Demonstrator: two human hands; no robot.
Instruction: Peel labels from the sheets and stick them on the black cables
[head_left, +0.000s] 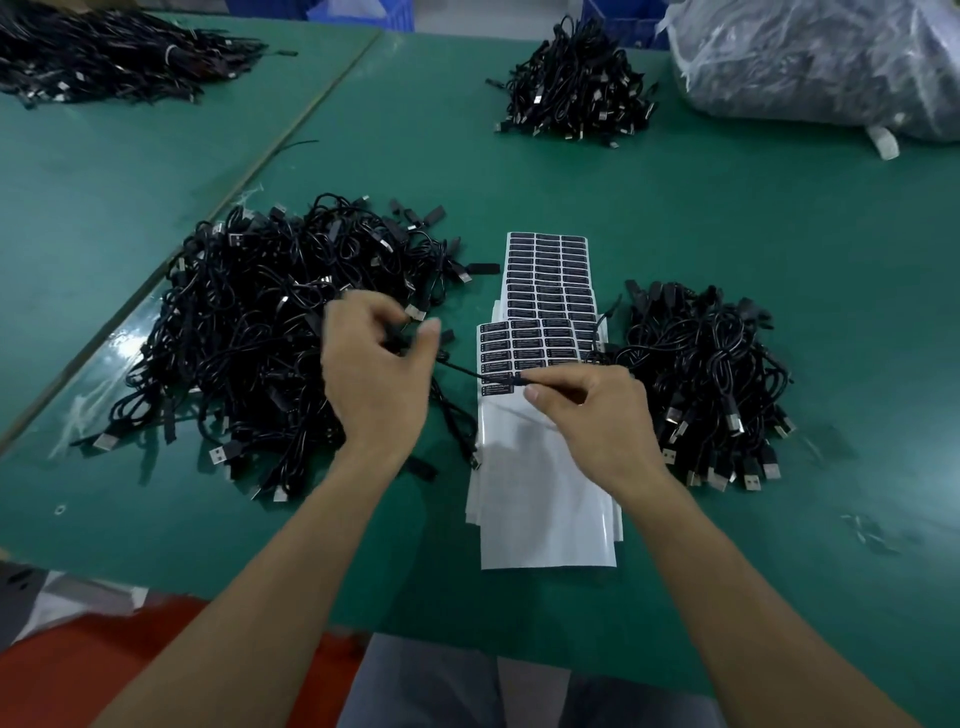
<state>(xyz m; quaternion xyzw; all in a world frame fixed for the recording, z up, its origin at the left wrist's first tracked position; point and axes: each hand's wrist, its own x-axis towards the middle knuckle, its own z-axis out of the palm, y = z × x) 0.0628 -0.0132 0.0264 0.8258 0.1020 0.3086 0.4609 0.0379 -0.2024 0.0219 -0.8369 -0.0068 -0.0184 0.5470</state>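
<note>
Nearest, on the green table (753, 571), lies a stack of label sheets (540, 499). The near part of its top sheet is bare white backing, and a few rows of black labels (511, 340) remain at its far end. Above those rows the right hand (597, 415) pinches a thin black cable (467, 372) between thumb and forefinger, the other fingers curled. The cable runs left to the left hand (374, 374), whose curled fingers and thumb pinch its other end. Motion blur may hide a label at the right fingertips; I cannot tell. A large pile of black cables (249, 332) lies left of the hands, and a smaller pile (711, 374) lies right. Beyond the stack lies a fuller label sheet (548, 270). Far off sit another cable heap (576, 88) and a plastic bag (821, 62).
</note>
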